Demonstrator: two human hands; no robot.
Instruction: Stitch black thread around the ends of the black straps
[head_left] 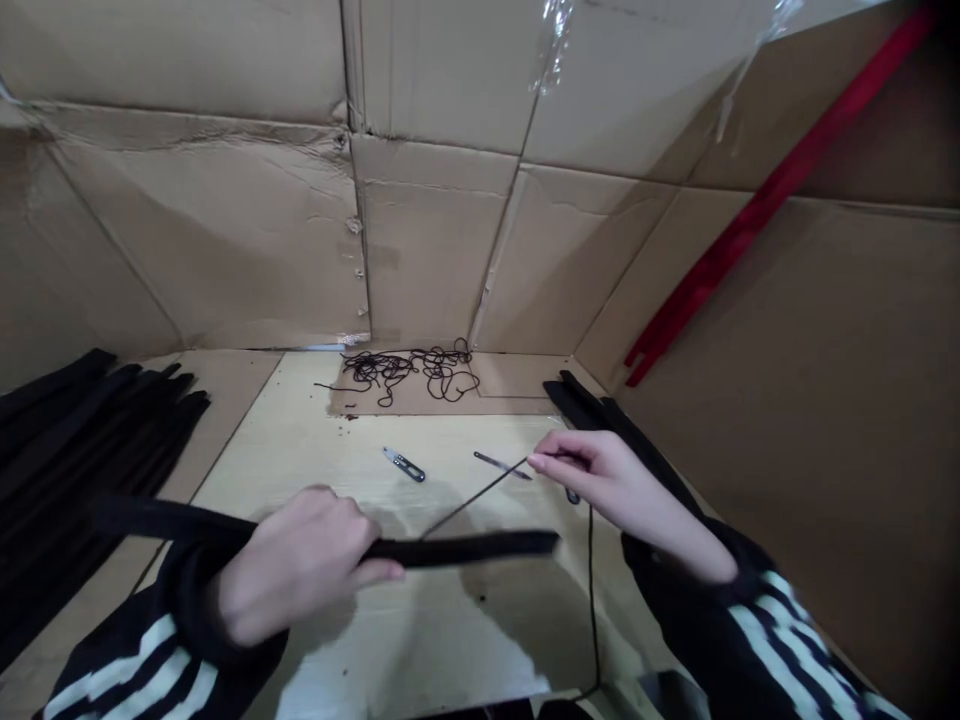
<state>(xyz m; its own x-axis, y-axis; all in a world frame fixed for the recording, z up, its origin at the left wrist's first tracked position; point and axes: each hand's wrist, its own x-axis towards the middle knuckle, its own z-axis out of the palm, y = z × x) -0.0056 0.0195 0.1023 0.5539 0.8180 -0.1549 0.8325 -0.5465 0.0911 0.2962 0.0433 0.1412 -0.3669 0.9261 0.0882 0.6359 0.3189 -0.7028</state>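
My left hand (300,570) is closed around a long flat black strap (465,547) that runs level across the front of the table, its free end pointing right. My right hand (600,480) pinches a thin black cord (480,495) that stretches taut from the strap up to my fingers; a second length of cord (591,590) hangs down from that hand toward the table's near edge. Both sleeves are black with white stripes.
A small thread snipper (405,465) and a thin metal tool (501,465) lie on the pale tabletop (315,450). A tangle of black cord scraps (409,370) sits at the back. Black straps are piled at the left (82,450) and right (592,405). Cardboard walls (435,240) enclose the space; a red bar (757,205) leans at the right.
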